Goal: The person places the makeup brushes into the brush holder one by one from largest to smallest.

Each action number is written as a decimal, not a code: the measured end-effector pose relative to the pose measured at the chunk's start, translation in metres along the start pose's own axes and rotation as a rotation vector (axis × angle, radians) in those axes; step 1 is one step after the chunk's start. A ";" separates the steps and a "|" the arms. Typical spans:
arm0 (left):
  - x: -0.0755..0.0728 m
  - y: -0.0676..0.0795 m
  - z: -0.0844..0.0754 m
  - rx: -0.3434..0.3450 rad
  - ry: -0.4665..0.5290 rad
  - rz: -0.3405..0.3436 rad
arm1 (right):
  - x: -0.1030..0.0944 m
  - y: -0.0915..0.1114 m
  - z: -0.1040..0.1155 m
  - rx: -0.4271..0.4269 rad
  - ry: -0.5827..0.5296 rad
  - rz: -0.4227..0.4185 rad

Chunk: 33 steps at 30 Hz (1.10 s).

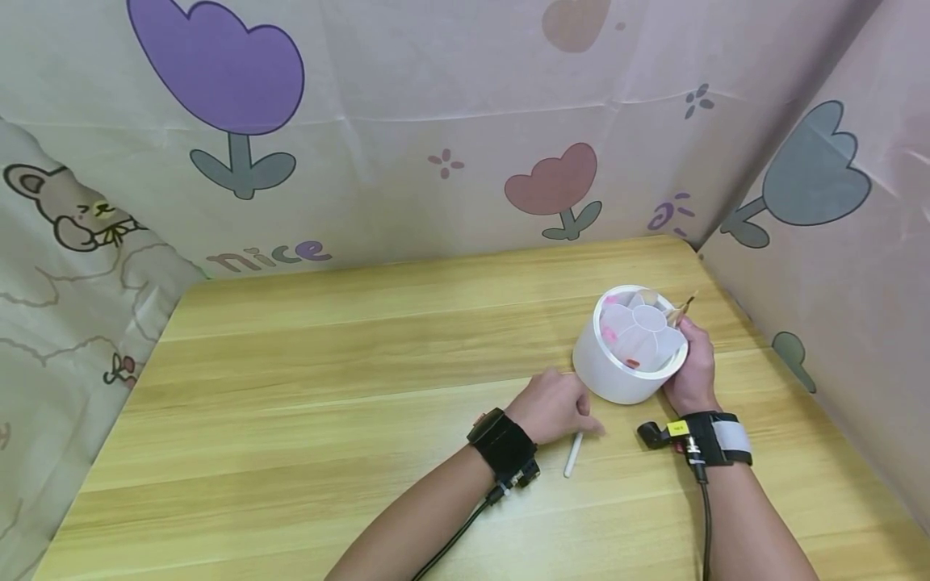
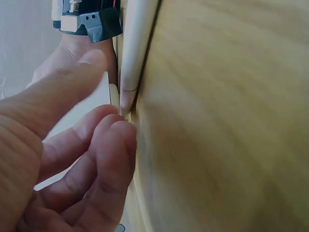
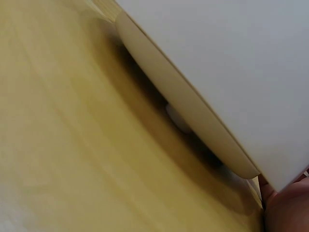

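Note:
A white round desk organizer [image 1: 617,379] stands on the right of the table, with a translucent flower-shaped divider [image 1: 649,319] in its top. My right hand [image 1: 696,367] grips its right side. From the right wrist, its smooth wall [image 3: 241,72] and cream base [image 3: 188,101] show close to the tabletop, with a bit of that hand [image 3: 289,208] at the lower corner. A slim white stylus [image 1: 573,454] lies on the wood in front of it. My left hand [image 1: 555,406] is right over the stylus, its fingertips [image 2: 116,140] beside the stylus's tapered end [image 2: 127,99], thumb apart.
Inside the organizer are small pink and red bits, and a thin brown twig-like piece [image 1: 683,308] sticks out over its right rim. Printed cloth walls [image 1: 407,202] stand behind and beside the wooden table [image 1: 327,387]. Cables run from both wrist straps.

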<state>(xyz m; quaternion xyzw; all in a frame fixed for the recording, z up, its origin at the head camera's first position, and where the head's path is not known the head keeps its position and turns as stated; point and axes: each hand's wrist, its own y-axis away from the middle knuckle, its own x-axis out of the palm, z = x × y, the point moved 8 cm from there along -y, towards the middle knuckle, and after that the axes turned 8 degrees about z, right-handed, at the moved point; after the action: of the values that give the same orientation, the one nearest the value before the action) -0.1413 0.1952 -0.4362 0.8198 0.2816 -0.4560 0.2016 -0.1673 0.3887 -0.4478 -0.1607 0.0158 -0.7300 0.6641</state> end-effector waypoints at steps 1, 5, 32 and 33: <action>0.000 0.000 0.000 -0.006 0.003 0.006 | 0.000 0.000 0.000 -0.001 -0.003 0.001; 0.002 0.000 0.002 -0.026 0.009 0.034 | -0.001 0.000 0.000 -0.003 0.000 -0.010; 0.007 0.004 0.003 -0.088 0.001 0.096 | -0.001 0.001 -0.001 0.011 -0.007 -0.021; 0.007 0.005 0.002 -0.087 -0.002 0.097 | -0.002 0.001 -0.001 0.011 -0.005 -0.023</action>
<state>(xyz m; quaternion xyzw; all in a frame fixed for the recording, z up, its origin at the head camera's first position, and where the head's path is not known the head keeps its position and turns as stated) -0.1367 0.1924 -0.4432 0.8225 0.2609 -0.4340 0.2590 -0.1669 0.3900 -0.4493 -0.1592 0.0082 -0.7371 0.6567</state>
